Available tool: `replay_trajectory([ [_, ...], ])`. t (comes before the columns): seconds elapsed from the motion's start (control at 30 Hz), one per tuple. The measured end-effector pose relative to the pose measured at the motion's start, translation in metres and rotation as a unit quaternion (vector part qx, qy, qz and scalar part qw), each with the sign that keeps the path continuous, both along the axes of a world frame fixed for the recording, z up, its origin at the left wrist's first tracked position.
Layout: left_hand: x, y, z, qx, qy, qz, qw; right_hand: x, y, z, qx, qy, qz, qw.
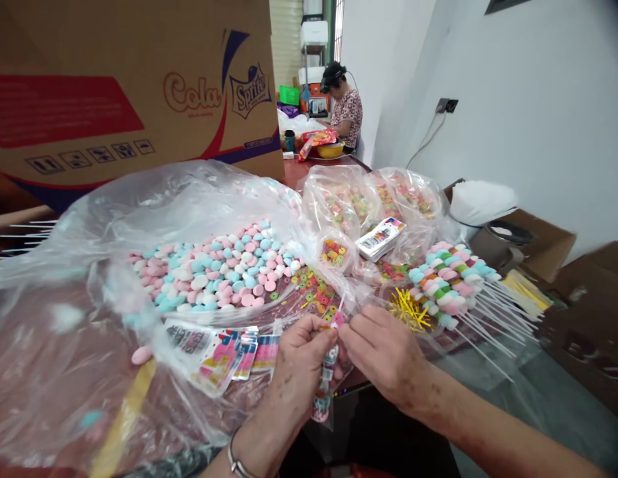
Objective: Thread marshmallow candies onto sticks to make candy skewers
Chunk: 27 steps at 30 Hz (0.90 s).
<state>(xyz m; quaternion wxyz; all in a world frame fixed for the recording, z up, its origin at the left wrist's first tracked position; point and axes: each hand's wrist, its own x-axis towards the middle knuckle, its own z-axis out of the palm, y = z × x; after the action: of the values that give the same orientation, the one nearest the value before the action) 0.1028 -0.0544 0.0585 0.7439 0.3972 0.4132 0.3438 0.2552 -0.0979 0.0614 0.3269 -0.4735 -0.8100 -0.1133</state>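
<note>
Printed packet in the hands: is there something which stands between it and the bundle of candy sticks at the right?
Yes: the right hand itself, at the top of the printed packet. Beyond it, loose yellow strips lie at the left edge of the candy sticks; they look low and probably hinder little.

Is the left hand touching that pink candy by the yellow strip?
Apart. The head view shows a wide gap between the left hand and the pink candy, with printed packets lying between.
</note>
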Motion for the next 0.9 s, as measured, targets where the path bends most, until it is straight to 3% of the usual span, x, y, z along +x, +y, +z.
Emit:
replay_trajectory([
  [0.1, -0.004, 0.008, 0.002, -0.006, 0.017, -0.069, 0.997, 0.009, 0.004, 0.006, 0.035, -0.098, 0.089, 0.991],
  [0.27, -0.02, 0.02, 0.008, 0.025, 0.087, -0.29, 0.953, 0.02, 0.012, 0.023, -0.082, -0.11, 0.227, 0.964],
  [0.37, -0.026, 0.023, 0.015, 0.012, 0.147, -0.362, 0.921, 0.017, 0.009, 0.031, -0.124, -0.134, 0.264, 0.947],
  [0.43, -0.027, 0.023, 0.02, 0.008, 0.164, -0.369, 0.915, 0.012, 0.003, 0.031, -0.115, -0.155, 0.248, 0.949],
  [0.5, -0.025, 0.022, 0.025, 0.042, 0.182, -0.352, 0.917, 0.005, -0.002, 0.026, -0.083, -0.178, 0.193, 0.961],
  [0.57, -0.021, 0.02, 0.026, 0.156, 0.241, -0.289, 0.913, -0.003, -0.001, 0.017, -0.043, -0.19, 0.108, 0.975],
  [0.6, -0.018, 0.018, 0.025, 0.238, 0.284, -0.241, 0.897, -0.006, 0.002, 0.012, -0.023, -0.185, 0.062, 0.981],
  [0.7, -0.011, 0.01, 0.018, 0.506, 0.349, -0.041, 0.788, -0.01, 0.021, 0.002, 0.011, -0.103, -0.053, 0.993],
  [0.77, -0.009, 0.003, 0.011, 0.618, 0.32, 0.075, 0.714, -0.011, 0.034, 0.005, 0.003, 0.035, -0.088, 0.995],
  [0.8, -0.009, -0.001, 0.009, 0.64, 0.296, 0.104, 0.702, -0.013, 0.038, 0.009, -0.015, 0.123, -0.093, 0.988],
  [0.83, -0.01, -0.003, 0.008, 0.631, 0.274, 0.106, 0.718, -0.015, 0.04, 0.014, -0.041, 0.212, -0.09, 0.972],
  [0.9, -0.011, -0.004, 0.01, 0.516, 0.22, 0.061, 0.826, -0.024, 0.037, 0.025, -0.101, 0.353, -0.062, 0.928],
])
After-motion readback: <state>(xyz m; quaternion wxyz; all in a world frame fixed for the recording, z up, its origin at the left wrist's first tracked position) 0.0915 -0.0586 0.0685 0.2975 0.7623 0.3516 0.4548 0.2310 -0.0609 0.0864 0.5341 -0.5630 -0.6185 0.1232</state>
